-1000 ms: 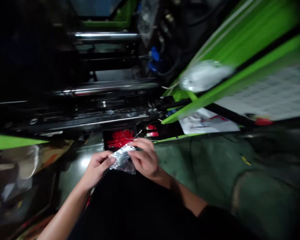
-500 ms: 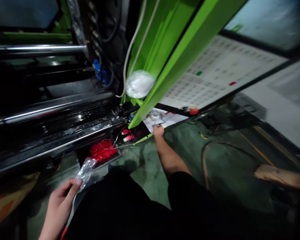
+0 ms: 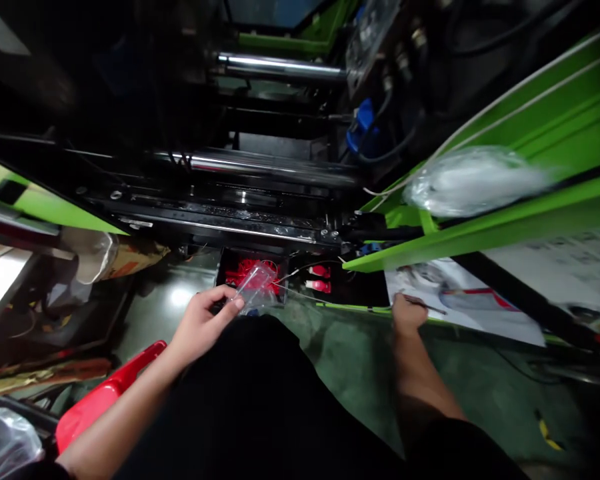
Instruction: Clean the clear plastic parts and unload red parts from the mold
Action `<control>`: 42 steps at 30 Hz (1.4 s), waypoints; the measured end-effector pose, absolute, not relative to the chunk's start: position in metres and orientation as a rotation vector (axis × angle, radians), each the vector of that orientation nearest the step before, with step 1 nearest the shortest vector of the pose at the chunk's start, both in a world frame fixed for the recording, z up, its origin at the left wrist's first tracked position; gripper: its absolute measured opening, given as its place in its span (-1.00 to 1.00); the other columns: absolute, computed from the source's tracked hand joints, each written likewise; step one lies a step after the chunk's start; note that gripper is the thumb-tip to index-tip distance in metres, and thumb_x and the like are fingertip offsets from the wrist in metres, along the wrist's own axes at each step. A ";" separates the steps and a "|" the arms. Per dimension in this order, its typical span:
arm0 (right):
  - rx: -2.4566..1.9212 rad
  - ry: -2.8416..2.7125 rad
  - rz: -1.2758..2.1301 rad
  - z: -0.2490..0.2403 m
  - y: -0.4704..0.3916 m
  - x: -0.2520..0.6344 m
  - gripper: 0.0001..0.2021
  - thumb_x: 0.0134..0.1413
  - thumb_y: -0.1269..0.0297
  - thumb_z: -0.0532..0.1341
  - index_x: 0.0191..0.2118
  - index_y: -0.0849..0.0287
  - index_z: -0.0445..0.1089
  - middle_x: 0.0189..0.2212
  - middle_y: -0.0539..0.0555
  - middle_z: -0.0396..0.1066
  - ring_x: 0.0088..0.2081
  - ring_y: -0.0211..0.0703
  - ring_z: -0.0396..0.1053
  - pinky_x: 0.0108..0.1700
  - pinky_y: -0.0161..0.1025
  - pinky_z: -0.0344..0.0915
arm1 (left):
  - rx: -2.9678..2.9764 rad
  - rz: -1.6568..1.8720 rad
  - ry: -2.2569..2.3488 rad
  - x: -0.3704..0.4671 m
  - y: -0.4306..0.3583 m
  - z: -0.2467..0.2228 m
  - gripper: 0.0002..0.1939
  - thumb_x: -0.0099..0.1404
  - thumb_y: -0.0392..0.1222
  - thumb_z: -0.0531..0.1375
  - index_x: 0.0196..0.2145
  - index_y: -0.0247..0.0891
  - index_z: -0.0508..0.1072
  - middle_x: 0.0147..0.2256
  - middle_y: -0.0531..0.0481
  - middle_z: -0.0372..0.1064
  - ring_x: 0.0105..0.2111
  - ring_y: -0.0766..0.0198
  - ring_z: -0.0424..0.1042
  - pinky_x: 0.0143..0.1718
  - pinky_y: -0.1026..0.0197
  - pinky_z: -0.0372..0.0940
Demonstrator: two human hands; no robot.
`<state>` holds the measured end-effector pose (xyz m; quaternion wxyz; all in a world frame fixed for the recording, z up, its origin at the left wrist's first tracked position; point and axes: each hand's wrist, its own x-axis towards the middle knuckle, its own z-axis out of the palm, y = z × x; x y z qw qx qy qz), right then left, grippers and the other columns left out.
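My left hand (image 3: 207, 323) pinches a clear plastic piece (image 3: 256, 279) between thumb and fingers. Behind that piece lies a heap of small red parts (image 3: 237, 270) in a dark tray (image 3: 284, 293). My right hand (image 3: 409, 313) is closed around a slender dark tool (image 3: 434, 308), whose exact kind I cannot make out. It rests at the near left edge of a white sheet (image 3: 510, 325). On the black surface between both hands sit two red-and-white pieces (image 3: 320, 287).
A machine with shiny steel bars (image 3: 280, 167) fills the far side. A green panel (image 3: 505, 233) slants over the white sheet, with a plastic-wrapped bundle (image 3: 473, 180) against it. At lower left stands a red chair (image 3: 93, 413). A thin cable (image 3: 305, 267) crosses near the tray.
The view has swung left, so the machine and tray appear further right. My left hand still grips the clear piece, now in front of the red parts. My right hand stays at the sheet.
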<state>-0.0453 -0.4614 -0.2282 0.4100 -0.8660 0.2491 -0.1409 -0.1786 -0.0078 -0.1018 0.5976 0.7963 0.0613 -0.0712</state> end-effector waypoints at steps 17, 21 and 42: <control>-1.801 -0.640 -0.281 -0.068 -0.216 -0.173 -0.76 0.19 0.55 0.29 -0.06 0.18 0.54 -0.16 0.16 0.54 -0.12 -0.12 0.52 -0.06 -0.19 0.49 | 2.166 0.158 -0.203 -0.201 -0.019 -0.071 -0.94 0.39 -0.22 0.25 -0.29 -0.20 0.49 -0.36 0.09 0.47 -0.32 0.32 0.41 -0.24 0.24 0.24; -1.799 -0.656 -0.252 -0.077 -0.218 -0.177 -0.74 0.20 0.56 0.28 -0.04 0.17 0.53 -0.15 0.16 0.53 -0.10 -0.10 0.51 -0.03 -0.17 0.48 | 2.209 0.183 -0.288 -0.207 -0.020 -0.067 -0.96 0.39 -0.26 0.24 -0.27 -0.22 0.47 -0.37 0.08 0.44 -0.34 0.31 0.37 -0.25 0.23 0.23; -1.657 -0.681 0.037 -0.080 -0.218 -0.170 -0.71 0.23 0.54 0.28 -0.02 0.08 0.57 -0.06 0.12 0.49 -0.03 -0.10 0.48 -0.02 -0.14 0.45 | 2.165 0.093 -0.112 -0.202 -0.003 -0.058 -0.90 0.41 -0.18 0.22 -0.26 -0.21 0.52 -0.28 0.04 0.49 -0.21 0.23 0.40 -0.09 0.13 0.24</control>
